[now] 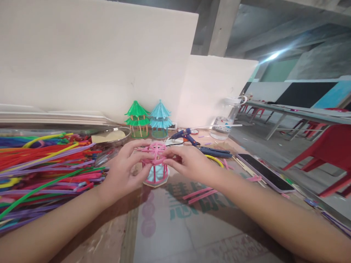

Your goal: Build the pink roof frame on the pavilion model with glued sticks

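Note:
A small pink pavilion frame (155,175), built from fuzzy pipe cleaners, stands upright on a pale blue base with several posts. My left hand (126,164) grips its upper ring from the left, thumb and fingers closed around the edge. From the right, my right hand (186,160) pinches the same ring with thumb and forefinger. Part of the upper frame is hidden behind my fingertips. Behind it stand two finished-looking pavilions, one green (136,118) and one light blue (160,118). Pink pipe cleaner pieces (200,193) lie to the right.
Many coloured pipe cleaners (46,171) are heaped at the left. A round metal dish (123,135) sits behind them. Glue gun (186,136), dark blue pliers-like tool (215,152), phone (264,171) and clear plastic jug (223,122) are on the right. A white board (95,58) rises behind.

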The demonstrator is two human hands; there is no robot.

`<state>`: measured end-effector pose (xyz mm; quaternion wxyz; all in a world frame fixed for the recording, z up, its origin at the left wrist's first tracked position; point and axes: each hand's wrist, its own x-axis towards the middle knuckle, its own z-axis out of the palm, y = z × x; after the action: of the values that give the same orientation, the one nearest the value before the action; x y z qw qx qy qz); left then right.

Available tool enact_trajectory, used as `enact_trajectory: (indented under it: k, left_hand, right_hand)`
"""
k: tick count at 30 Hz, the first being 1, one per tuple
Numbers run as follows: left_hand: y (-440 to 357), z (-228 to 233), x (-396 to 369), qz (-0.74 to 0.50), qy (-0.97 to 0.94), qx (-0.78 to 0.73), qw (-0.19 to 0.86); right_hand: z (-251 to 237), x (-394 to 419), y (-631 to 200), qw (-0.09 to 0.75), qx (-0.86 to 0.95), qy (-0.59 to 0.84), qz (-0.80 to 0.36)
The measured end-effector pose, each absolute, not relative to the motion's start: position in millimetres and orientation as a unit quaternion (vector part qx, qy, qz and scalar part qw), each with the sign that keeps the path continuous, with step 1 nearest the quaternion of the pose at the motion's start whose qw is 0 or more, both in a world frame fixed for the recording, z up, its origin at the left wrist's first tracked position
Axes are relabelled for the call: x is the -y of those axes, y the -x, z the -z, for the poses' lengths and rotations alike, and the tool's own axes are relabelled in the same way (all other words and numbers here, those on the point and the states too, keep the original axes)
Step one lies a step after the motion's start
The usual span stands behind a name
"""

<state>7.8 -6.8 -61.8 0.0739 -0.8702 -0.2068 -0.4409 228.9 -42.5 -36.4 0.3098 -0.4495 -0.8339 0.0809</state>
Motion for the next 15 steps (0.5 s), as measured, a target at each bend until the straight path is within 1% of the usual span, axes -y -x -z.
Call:
enact_trajectory:
  k: [5,10,15]
  left_hand:
    - [-9.0,62.4,7.6,0.435,0.871,0.221,0.065]
    - [-9.8,61.3,7.0,0.439,0.875,0.197,0.061]
    - [-10.0,58.5,5.8,0.420,0.879,0.223,0.034]
  right_hand:
    - [36.1,42.2,-229.2,0.312,0.837,0.444,-0.074]
    - [36.3,42.3,-229.6,0.311,0.837,0.444,-0.081]
    - [38.7,40.1,-231.4,0.319,0.842,0.423,-0.097]
